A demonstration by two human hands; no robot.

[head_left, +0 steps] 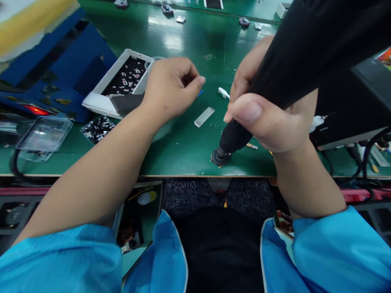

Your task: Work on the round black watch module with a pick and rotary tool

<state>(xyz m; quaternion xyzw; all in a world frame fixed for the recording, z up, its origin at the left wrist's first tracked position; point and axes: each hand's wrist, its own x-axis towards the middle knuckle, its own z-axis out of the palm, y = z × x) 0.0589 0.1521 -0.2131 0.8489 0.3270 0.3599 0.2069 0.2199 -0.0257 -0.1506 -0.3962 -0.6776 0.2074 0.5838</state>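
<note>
My right hand is wrapped round a thick black electric screwdriver, tilted with its lower end down at the table. Its narrow metal tip meets a small round dark part close to the front edge. My left hand hovers over the table beside a white tray, fingers curled and thumb against the forefinger. Whatever it may hold is hidden. A bit of something blue shows just past its fingers. Between the hands lie a small clear-grey bar and a white toothbrush.
Small red-and-white parts lie on black in the tray. A blue machine, a clear plastic box and a pile of small black-and-silver pieces are at left. At right stands a black box with cables. Small watch-like cases sit farther back.
</note>
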